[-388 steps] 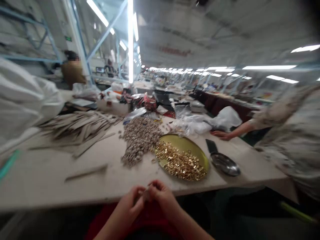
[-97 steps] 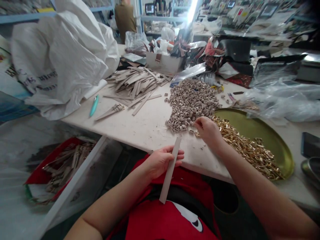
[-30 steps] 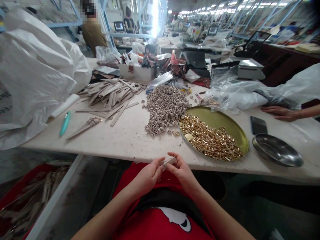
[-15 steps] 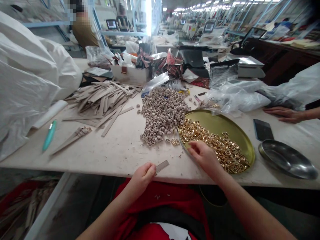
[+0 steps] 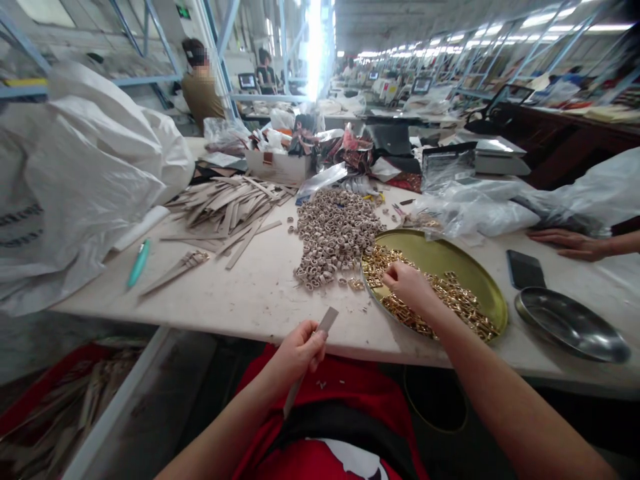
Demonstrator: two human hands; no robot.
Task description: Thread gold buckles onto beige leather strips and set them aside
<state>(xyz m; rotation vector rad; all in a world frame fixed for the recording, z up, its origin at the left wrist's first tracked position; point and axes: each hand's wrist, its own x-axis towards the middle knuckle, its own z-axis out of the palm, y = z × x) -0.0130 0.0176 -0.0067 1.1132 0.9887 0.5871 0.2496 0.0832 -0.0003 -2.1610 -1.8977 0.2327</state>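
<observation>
My left hand (image 5: pixel 301 348) is closed around a grey-beige strip (image 5: pixel 327 319) at the table's front edge; one end sticks up past the thumb and the other hangs down below the fist. My right hand (image 5: pixel 407 285) is over the round gold tray (image 5: pixel 480 279), fingers pinched together among the gold buckles (image 5: pixel 460 303). Whatever lies between those fingertips is hidden. Left of the tray spreads a heap of small grey-beige loops (image 5: pixel 335 230). A few loose buckles (image 5: pixel 356 284) lie between heap and tray.
Flat strips (image 5: pixel 235 203) are piled at the back left, near a teal cutter (image 5: pixel 139 262) and a strip bundle (image 5: pixel 175 272). At right lie a phone (image 5: pixel 526 269), an oval metal dish (image 5: pixel 573 324) and another person's hand (image 5: pixel 575 244). Plastic bags (image 5: pixel 480 203) cover the back right.
My right hand has moved in over the buckles and its fingers have closed together. In my left hand the strip is now tilted more upright. The camera view has shifted.
</observation>
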